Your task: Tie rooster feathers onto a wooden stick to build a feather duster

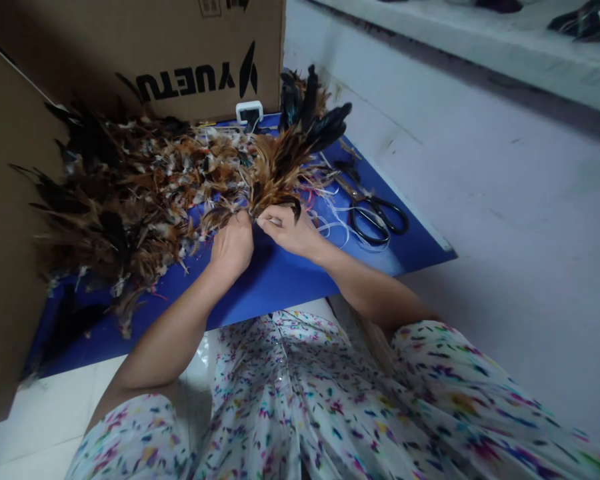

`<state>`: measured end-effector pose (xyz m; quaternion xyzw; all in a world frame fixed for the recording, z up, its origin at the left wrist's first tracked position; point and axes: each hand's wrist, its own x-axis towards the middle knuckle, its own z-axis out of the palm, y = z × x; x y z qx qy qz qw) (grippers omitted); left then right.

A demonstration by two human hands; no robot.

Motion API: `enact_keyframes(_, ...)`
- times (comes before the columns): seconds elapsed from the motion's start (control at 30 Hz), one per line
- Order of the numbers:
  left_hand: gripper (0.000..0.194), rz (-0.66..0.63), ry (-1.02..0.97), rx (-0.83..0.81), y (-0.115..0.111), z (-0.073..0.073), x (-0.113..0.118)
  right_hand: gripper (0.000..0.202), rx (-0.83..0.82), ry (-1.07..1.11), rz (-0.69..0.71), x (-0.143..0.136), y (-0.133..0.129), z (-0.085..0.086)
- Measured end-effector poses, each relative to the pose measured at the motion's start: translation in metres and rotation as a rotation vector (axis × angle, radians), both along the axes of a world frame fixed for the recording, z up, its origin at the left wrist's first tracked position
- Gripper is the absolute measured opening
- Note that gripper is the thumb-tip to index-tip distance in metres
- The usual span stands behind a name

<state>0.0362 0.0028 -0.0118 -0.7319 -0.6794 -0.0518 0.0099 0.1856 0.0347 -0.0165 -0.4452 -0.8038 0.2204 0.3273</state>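
My left hand (234, 244) is closed in a pinch at the near edge of the feathers; what lies between its fingers is too small to tell. Close beside it, my right hand (291, 230) has its thumb and fingers pinched at the base of a bunch of feathers (280, 160). Brown plumes make up the lower part of this bunch, and long glossy black ones fan out at the top right. A large heap of brown, black and whitish feathers (145, 180) spreads over the blue board to the left, with bits of red and white thread in it.
Black-handled scissors (375, 219) lie right of my right hand, with loose white string (343, 223) around them. The blue board (280, 287) ends at a wall (505, 200) on the right. A cardboard box (190, 40) stands behind, and a small white frame-shaped object (249, 105) before it.
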Motion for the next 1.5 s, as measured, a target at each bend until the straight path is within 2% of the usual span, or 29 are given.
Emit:
enact_keyframes(0.1,0.036,-0.002,0.092,-0.022,-0.002,0.002,0.003,0.027,0.083,-0.217,-0.026,0.005,-0.010,0.013)
enact_keyframes(0.23,0.039,-0.004,0.156,-0.009,-0.004,0.003,0.007,0.026,0.207,-0.483,0.034,0.011,-0.015,0.035)
enact_keyframes(0.3,0.040,-0.028,0.167,0.015,-0.005,0.004,0.007,0.022,0.265,-0.577,0.089,0.012,-0.012,0.051)
enact_keyframes(0.4,0.042,-0.067,0.170,0.064,-0.007,0.006,0.005,0.020,0.333,-0.591,0.171,0.011,-0.003,0.081)
enact_keyframes(0.5,0.046,-0.111,0.159,0.111,-0.008,0.007,0.004,0.027,0.307,-0.698,0.225,0.006,0.007,0.111)
enact_keyframes(0.57,0.047,-0.152,0.148,0.135,-0.008,0.008,0.003,0.030,0.312,-0.759,0.261,0.003,0.017,0.124)
enact_keyframes(0.63,0.047,-0.189,0.131,0.151,-0.007,0.008,0.002,0.030,0.325,-0.718,0.349,0.000,0.031,0.128)
enact_keyframes(0.73,0.047,-0.235,0.115,0.154,-0.007,0.009,0.001,0.031,0.281,-0.588,0.485,-0.005,0.060,0.121)
enact_keyframes(0.87,0.049,-0.272,0.132,0.147,-0.007,0.010,0.000,0.030,0.173,-0.642,0.561,-0.010,0.092,0.111)
enact_keyframes(1.03,0.047,-0.240,0.115,0.177,-0.008,0.010,0.000,0.015,0.193,-0.733,0.627,-0.015,0.098,0.110)
enact_keyframes(1.13,0.049,-0.262,0.158,0.185,-0.009,0.010,0.001,0.011,0.178,-0.714,0.615,-0.019,0.094,0.107)
enact_keyframes(1.27,0.049,-0.312,0.163,0.142,-0.012,0.009,0.003,0.012,0.065,-0.681,0.551,-0.028,0.100,0.109)
enact_keyframes(1.4,0.044,-0.375,0.132,0.067,-0.010,0.005,0.002,0.030,-0.078,-0.596,0.465,-0.019,0.128,0.126)
enact_keyframes(1.43,0.043,-0.384,0.118,0.052,-0.008,0.004,0.001,0.031,-0.100,-0.517,0.434,-0.012,0.137,0.131)
enact_keyframes(1.5,0.039,-0.392,0.074,0.017,-0.004,0.002,-0.002,0.022,-0.162,-0.398,0.265,0.008,0.152,0.143)
